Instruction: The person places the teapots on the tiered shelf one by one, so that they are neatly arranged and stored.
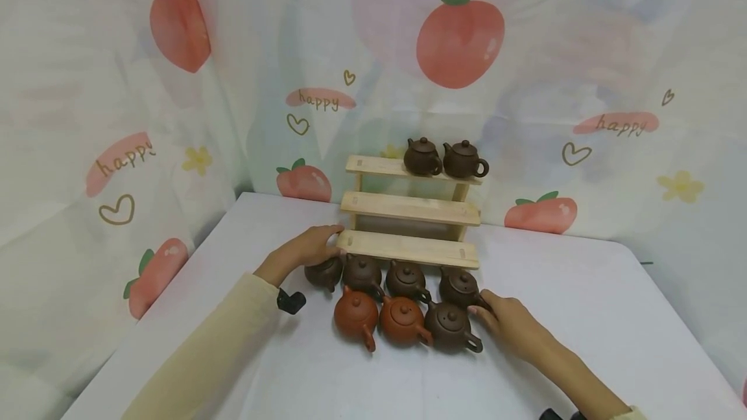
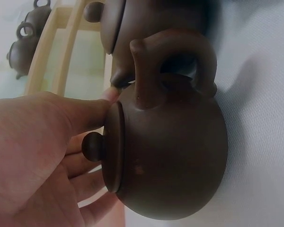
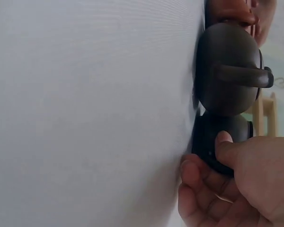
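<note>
A dark brown teapot [image 1: 323, 275] stands at the left end of the back row on the table. My left hand [image 1: 312, 246] reaches over it from behind, thumb and fingers around the top of its body beside the lid knob [image 2: 93, 146]. The teapot's handle [image 2: 177, 52] points away from that hand. At the right end of the same row, my right hand [image 1: 513, 324] pinches the handle of another dark teapot [image 1: 458, 285], thumb on top and fingers curled beneath. Between these two stand a dark teapot [image 1: 362, 273] and a similar one [image 1: 406, 277].
In front sit two reddish-brown teapots [image 1: 356, 314] and a dark one [image 1: 448, 324], close together. Behind the rows rises a three-step wooden shelf [image 1: 408, 249], its top step bearing a dark teapot [image 1: 421, 158] and another [image 1: 463, 162]. White cloth covers the table [image 1: 327, 384]; a printed curtain [image 1: 373, 31] hangs behind.
</note>
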`<state>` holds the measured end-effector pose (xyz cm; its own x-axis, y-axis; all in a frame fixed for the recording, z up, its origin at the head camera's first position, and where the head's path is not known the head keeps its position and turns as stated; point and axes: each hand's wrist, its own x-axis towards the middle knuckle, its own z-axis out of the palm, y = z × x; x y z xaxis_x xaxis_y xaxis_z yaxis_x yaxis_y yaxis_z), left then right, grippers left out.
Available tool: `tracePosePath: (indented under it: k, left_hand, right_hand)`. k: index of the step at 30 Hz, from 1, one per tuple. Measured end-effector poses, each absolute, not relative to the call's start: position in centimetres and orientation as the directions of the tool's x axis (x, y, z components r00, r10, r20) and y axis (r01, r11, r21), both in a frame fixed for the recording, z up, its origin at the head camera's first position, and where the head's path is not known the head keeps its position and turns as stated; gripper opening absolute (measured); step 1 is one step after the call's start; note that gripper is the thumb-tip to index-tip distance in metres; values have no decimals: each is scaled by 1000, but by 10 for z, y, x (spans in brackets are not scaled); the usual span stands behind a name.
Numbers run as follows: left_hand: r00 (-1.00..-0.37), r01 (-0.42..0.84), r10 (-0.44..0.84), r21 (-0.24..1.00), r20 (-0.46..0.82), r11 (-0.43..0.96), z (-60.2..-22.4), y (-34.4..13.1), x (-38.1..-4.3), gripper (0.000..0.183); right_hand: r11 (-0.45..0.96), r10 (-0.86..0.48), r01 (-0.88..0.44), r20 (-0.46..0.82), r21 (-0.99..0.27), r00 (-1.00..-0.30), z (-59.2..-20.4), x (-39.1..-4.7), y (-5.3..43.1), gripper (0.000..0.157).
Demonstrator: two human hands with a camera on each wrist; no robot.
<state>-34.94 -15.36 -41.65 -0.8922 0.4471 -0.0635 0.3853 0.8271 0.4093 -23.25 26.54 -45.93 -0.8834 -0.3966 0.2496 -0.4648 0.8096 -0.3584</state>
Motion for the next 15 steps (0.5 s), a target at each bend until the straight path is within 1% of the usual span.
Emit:
tracePosePath:
  k: [5, 15]
  left_hand:
    - [-891, 389, 450, 404, -64, 828, -417, -154, -349, 62]
    - [-893, 384, 444, 396, -71, 834, -416, -153, -349, 61]
  right_hand:
    - [787, -399, -491, 297, -375, -867, -462, -232, 267, 25]
    - [779, -361, -437, 248, -449, -899, -461, -230, 270, 26]
